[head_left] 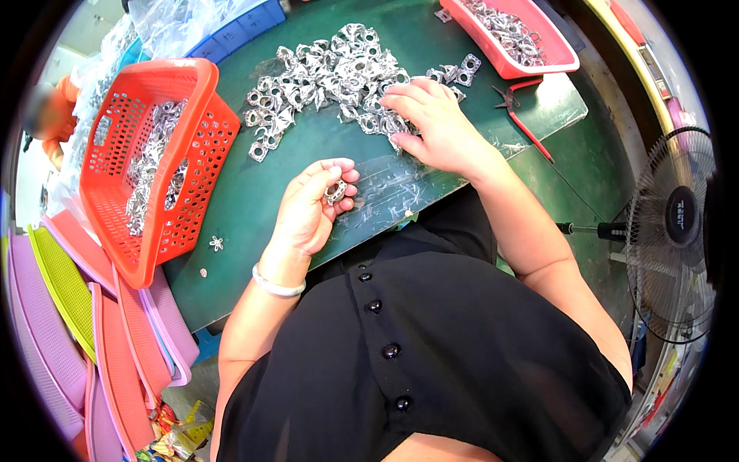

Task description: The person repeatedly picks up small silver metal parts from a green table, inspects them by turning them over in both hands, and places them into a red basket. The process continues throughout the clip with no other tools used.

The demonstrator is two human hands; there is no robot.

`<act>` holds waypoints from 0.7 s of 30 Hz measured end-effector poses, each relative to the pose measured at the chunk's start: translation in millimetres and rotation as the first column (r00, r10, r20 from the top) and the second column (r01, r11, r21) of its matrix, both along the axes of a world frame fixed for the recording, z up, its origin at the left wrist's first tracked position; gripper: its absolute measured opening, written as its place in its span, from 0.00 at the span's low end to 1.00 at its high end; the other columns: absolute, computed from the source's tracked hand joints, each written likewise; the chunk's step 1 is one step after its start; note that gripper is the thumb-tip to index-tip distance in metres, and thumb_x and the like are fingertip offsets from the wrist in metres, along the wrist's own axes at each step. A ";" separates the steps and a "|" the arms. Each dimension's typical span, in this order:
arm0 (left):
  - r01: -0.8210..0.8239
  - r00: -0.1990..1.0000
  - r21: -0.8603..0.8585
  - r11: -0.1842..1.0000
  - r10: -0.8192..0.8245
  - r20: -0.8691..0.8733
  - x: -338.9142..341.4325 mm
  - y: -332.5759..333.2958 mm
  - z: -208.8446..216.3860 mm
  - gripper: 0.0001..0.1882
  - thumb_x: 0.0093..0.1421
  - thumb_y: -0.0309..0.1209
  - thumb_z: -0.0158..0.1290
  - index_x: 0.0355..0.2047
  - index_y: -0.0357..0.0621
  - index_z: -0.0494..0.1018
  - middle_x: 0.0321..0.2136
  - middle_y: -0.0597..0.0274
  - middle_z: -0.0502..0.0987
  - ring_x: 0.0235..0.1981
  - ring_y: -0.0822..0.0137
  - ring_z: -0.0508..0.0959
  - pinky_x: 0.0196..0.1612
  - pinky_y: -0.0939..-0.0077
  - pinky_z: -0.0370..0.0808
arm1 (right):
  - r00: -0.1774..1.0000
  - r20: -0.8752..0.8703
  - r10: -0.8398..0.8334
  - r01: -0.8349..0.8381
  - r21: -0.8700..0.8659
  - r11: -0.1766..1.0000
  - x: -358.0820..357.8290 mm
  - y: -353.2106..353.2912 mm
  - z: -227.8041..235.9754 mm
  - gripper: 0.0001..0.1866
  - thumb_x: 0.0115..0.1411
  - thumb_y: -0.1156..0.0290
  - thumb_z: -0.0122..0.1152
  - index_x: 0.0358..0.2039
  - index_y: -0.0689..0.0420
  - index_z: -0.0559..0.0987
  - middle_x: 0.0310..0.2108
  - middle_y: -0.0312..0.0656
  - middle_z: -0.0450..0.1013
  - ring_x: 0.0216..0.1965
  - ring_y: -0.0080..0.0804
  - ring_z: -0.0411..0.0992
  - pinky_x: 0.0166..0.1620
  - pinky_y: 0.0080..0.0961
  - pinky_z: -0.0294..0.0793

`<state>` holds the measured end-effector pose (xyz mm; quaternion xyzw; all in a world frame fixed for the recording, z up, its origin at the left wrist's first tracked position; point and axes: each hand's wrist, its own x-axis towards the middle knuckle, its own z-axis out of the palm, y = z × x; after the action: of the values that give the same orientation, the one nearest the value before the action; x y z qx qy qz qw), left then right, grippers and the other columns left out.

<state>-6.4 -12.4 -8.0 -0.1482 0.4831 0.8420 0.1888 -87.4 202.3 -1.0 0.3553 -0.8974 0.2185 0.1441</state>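
My left hand is closed around a small silver metal part with a round hole, held over the near edge of the green table. Farther right, my right hand reaches onto a heap of similar silver metal parts, its fingers spread at the heap's near right side. The fingertips touch or hover over the parts; nothing shows clasped in them. To the left stands a red perforated basket with more silver parts inside.
At the far right sits a pink tray of silver parts, with red-handled pliers beside it. A blue bin holds clear plastic bags. Stacked coloured baskets stand lower left, a fan at right. Another person is far left.
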 end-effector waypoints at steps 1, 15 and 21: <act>0.008 1.000 -0.007 1.000 -0.008 -0.004 -0.2 0.5 -0.6 0.09 0.59 0.29 0.46 0.37 0.38 0.71 0.29 0.62 0.75 0.28 0.73 0.73 0.30 0.82 0.71 | 1.000 -0.001 0.000 0.000 0.006 1.000 -2.4 1.1 -1.5 0.20 0.44 0.66 0.63 0.40 0.55 0.75 0.45 0.40 0.68 0.51 0.39 0.60 0.53 0.38 0.56; 0.026 0.994 -0.061 0.998 -0.032 -0.100 -7.8 6.5 15.1 0.10 0.59 0.31 0.48 0.40 0.41 0.69 0.28 0.66 0.74 0.26 0.76 0.72 0.27 0.85 0.69 | 0.950 -0.113 0.290 -0.307 -0.181 0.934 -0.6 -18.8 23.8 0.17 0.43 0.65 0.63 0.34 0.55 0.71 0.30 0.38 0.69 0.38 0.38 0.66 0.45 0.33 0.59; -0.016 0.990 -0.019 1.000 0.013 -0.139 -5.8 5.6 19.8 0.07 0.58 0.28 0.50 0.37 0.41 0.70 0.28 0.67 0.74 0.24 0.77 0.72 0.25 0.86 0.68 | 0.933 -0.057 0.355 -0.355 -0.293 0.888 12.6 -38.7 28.4 0.20 0.43 0.71 0.64 0.39 0.59 0.72 0.32 0.40 0.69 0.35 0.39 0.67 0.41 0.31 0.65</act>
<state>-12.1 -6.8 11.8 -0.0946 0.5026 0.8466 0.1471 -74.8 163.6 27.4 0.4875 -0.7738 0.3738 0.1545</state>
